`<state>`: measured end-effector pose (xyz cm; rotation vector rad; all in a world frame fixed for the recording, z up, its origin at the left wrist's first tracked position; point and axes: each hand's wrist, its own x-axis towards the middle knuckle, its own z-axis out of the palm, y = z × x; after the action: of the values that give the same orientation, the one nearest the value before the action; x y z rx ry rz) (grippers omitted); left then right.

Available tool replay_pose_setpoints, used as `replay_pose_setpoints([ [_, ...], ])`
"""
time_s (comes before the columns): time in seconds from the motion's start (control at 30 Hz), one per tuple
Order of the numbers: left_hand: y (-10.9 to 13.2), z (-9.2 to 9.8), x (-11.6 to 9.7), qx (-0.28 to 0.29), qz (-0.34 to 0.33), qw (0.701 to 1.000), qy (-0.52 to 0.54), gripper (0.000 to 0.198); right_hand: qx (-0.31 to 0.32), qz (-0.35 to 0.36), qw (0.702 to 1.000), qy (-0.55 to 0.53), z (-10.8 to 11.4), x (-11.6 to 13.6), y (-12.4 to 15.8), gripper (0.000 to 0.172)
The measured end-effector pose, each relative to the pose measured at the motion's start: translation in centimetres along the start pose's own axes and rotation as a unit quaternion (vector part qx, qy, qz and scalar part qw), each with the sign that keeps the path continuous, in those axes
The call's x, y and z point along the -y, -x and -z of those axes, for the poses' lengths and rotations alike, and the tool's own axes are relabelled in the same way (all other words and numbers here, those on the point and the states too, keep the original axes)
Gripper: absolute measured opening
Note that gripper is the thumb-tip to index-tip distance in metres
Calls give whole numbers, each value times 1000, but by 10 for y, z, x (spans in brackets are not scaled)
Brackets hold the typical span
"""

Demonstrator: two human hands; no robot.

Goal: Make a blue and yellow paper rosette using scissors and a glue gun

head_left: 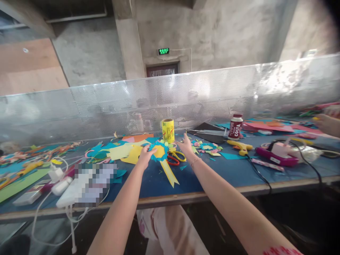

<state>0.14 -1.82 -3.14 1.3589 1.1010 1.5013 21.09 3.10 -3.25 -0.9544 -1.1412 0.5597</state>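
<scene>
My left hand [145,156] pinches the edge of a paper rosette [159,151], which has a yellow centre and a ruffled blue rim. From its lower side hangs a forked yellow paper tail [169,173]. My right hand [186,147] reaches over the table with its thumb and fingers apart; I see nothing in it. Close to that hand stands a yellow roll [168,130] of tape. Scissors with red and yellow handles [178,156] lie between my hands, partly behind the rosette. Beyond my right hand is a blue and pink paper flower [208,146].
A yellow glue gun [240,146] and a purple power strip [276,156] lie to the right, with a COSTA bottle [235,126] behind. Another person's hand [329,124] is at far right. Paper scraps [119,150] and a white charger with cables [62,185] are left. A perforated metal screen [117,102] borders the back.
</scene>
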Motion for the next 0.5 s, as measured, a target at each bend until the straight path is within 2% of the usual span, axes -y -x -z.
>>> replay_pose_setpoints([
  [0.1, 3, -1, -2, 14, -24, 999, -27, 31, 143, 127, 978, 80, -10, 16, 17, 19],
  [0.17, 5, -2, -4, 22, -39, 998, -47, 25, 191, 227, 950, 104, -15, 27, 27, 15],
  [0.27, 6, -3, -5, 29, -60, 996, -65, 17, 212, 312, 915, 145, -19, 35, 36, 10],
  [0.37, 5, -4, -4, 27, -62, 996, -63, 17, 216, 340, 896, 187, -20, 34, 37, 11],
  [0.5, 4, -6, -3, 21, -38, 998, -48, 26, 220, 355, 881, 223, -21, 28, 34, 12],
])
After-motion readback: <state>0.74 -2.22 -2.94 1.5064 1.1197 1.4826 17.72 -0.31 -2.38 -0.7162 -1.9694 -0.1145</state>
